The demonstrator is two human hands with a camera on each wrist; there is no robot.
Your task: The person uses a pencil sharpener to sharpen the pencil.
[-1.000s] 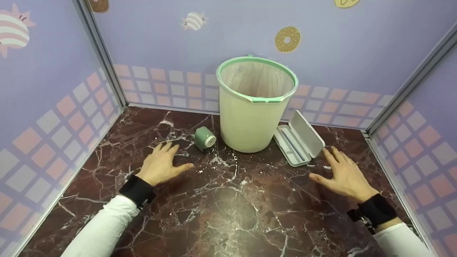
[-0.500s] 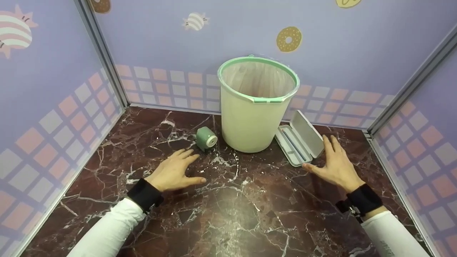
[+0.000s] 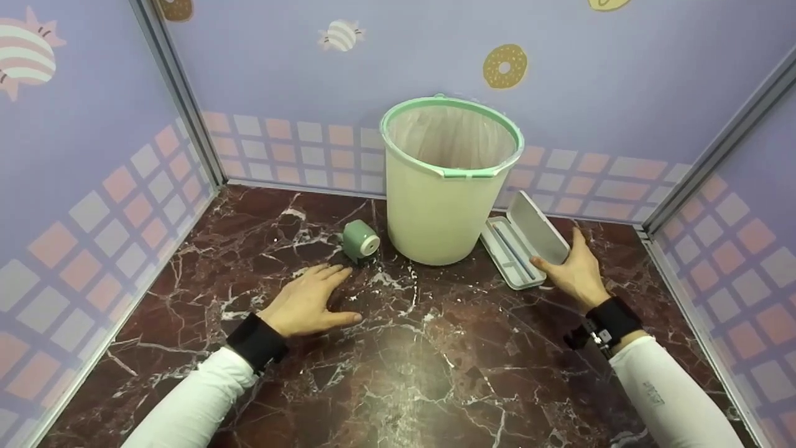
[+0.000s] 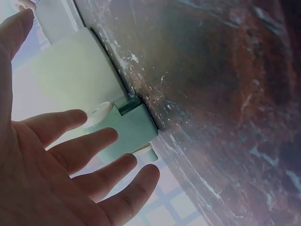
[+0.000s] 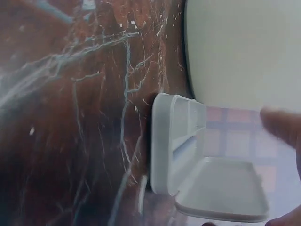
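Observation:
In the head view my left hand [image 3: 305,302] hovers low over the table with fingers spread, just in front of a green pencil sharpener [image 3: 357,239]. The sharpener [image 4: 129,134] lies past the fingertips in the left wrist view, its round pale face beside a clear drawer. My right hand [image 3: 575,270] is at the grey-white pencil case [image 3: 538,233], which lies with its lid raised. Its thumb points over the front of the case and its fingers reach behind the lid [image 5: 225,186]. A blue pencil [image 3: 513,252] rests inside the case.
A tall pale bin [image 3: 435,211] with a green rim and clear liner stands at the back, between sharpener and case. White crumbs are scattered on the dark marbled table [image 3: 398,373]. Patterned panels [image 3: 280,74] enclose the back and both sides.
My right hand has moved left and forward to the pencil case's lid. My left hand has shifted right and slightly back, in front of the sharpener. The case and sharpener stay in place.

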